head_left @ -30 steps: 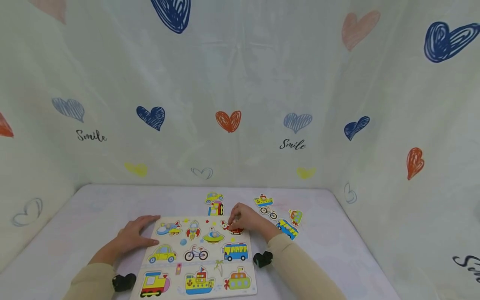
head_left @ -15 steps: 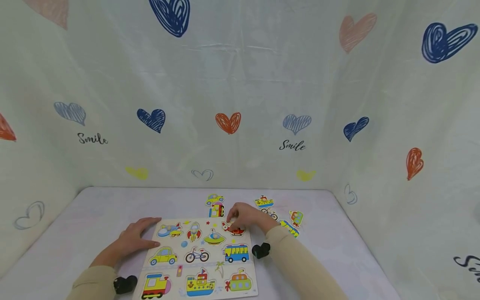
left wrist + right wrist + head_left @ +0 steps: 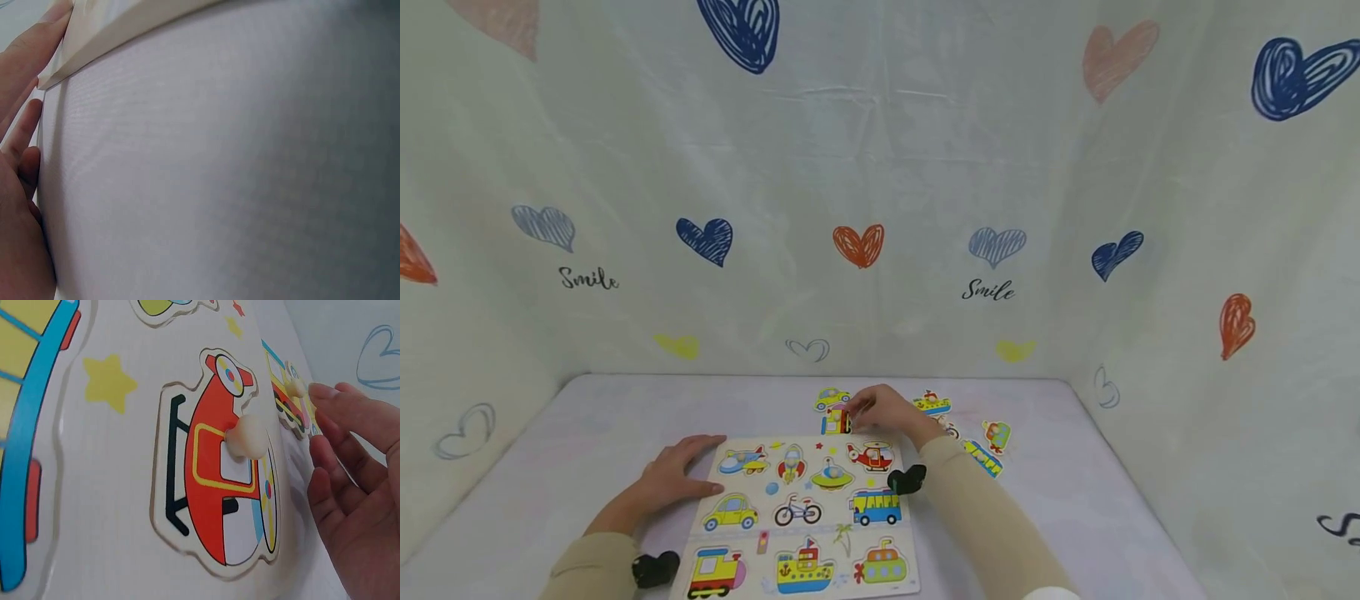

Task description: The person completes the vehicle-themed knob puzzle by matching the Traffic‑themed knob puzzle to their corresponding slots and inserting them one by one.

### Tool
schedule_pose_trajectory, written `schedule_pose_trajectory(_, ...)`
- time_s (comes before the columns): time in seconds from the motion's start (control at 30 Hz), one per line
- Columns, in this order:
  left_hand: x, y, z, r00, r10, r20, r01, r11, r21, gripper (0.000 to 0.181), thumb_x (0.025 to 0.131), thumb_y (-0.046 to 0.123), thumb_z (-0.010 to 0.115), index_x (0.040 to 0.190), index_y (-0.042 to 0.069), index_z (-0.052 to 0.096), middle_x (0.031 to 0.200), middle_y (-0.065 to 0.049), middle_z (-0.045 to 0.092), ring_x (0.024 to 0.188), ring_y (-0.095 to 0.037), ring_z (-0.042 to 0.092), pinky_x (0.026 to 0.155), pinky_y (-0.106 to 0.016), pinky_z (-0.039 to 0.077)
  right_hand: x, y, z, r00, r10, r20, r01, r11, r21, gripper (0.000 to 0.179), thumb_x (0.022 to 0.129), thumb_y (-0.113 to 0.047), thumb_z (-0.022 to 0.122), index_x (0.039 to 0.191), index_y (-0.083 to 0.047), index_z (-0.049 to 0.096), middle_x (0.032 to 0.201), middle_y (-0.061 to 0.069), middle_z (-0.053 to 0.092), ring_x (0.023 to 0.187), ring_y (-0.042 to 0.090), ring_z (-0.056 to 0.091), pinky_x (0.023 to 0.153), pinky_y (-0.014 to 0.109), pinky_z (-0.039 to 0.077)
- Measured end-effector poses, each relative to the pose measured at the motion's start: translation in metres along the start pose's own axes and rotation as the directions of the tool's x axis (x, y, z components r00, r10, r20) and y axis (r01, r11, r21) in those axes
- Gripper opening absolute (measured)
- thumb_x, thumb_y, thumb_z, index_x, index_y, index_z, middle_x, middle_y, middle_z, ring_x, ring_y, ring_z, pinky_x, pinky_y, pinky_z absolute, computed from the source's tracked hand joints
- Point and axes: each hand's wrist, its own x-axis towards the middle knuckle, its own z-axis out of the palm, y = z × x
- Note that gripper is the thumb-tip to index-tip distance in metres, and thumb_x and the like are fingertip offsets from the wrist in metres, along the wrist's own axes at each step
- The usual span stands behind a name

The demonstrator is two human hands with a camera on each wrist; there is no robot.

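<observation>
A wooden puzzle board (image 3: pixel 766 505) printed with vehicles lies on the table. My left hand (image 3: pixel 666 475) rests at its upper left edge, thumb and fingers spread along the side. The red helicopter piece (image 3: pixel 871 457) sits in its recess, and its round knob (image 3: pixel 249 437) stands up in the right wrist view. My right hand (image 3: pixel 883 408) is just beyond the board's upper edge, at the loose train piece (image 3: pixel 833 421). Its fingertips (image 3: pixel 324 391) are close to the train's knob (image 3: pixel 295 387) with a small gap, and the fingers are loosely bent.
A loose car piece (image 3: pixel 832 398) lies behind the train. Farther right are a loose ship piece (image 3: pixel 932 402), a partly hidden bicycle piece (image 3: pixel 952 430), a submarine piece (image 3: pixel 997 436) and a bus piece (image 3: pixel 982 457). A heart-printed curtain (image 3: pixel 880 317) stands behind the table.
My right hand has left the helicopter, which now shows fully in its recess, and moved up and slightly left to the train piece. The left hand stays at the board's edge.
</observation>
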Motion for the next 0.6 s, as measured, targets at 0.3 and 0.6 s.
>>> schedule_pose_trajectory(0.3, 0.005, 0.002, 0.004, 1.000, 0.007, -0.004, -0.007, 1.000, -0.016, 0.090, 0.070, 0.045, 0.084, 0.142, 0.007, 0.045, 0.145, -0.029, 0.035, 0.128, -0.052, 0.029, 0.095, -0.074, 0.023, 0.026, 0.004, 0.004, 0.993, -0.003, -0.120, 0.020, 0.990, 0.141, 0.022, 0.086, -0.017, 0.076, 0.107, -0.016, 0.074, 0.099, -0.002, 0.066, 0.086, 0.019, 0.057, 0.075, 0.031, 0.049)
schedule_pose_trajectory(0.6, 0.006, 0.003, 0.010, 1.000, -0.014, 0.005, 0.014, 0.999, -0.030, 0.092, 0.068, 0.047, 0.085, 0.142, 0.008, 0.046, 0.146, -0.028, 0.035, 0.127, -0.051, 0.030, 0.094, -0.073, 0.024, 0.046, 0.015, 0.015, 0.985, 0.022, -0.171, 0.011, 0.982, 0.188, 0.025, 0.080, -0.017, 0.081, 0.105, -0.020, 0.076, 0.103, -0.007, 0.066, 0.092, 0.014, 0.058, 0.080, 0.030, 0.049)
